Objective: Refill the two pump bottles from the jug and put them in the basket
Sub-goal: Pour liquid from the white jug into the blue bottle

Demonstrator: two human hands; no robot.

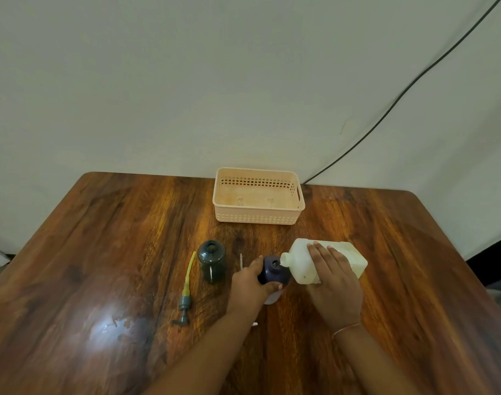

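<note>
A white jug (300,262) is tipped to the left, its spout touching the open neck of a dark purple bottle (273,273). My right hand (333,283) grips the jug from above. My left hand (250,280) is wrapped around the purple bottle and holds it upright on the table. A dark green bottle (211,260) stands open to the left, apart from both hands. Its grey pump with a yellow tube (185,295) lies flat beside it. A peach basket (258,196) sits empty at the back of the table.
A thin white tube (240,260) lies between the two bottles, and a white object (272,297) shows under my left hand. A black cable (400,95) runs down the wall behind the basket. The wooden table (101,252) has a bright glare patch at front left.
</note>
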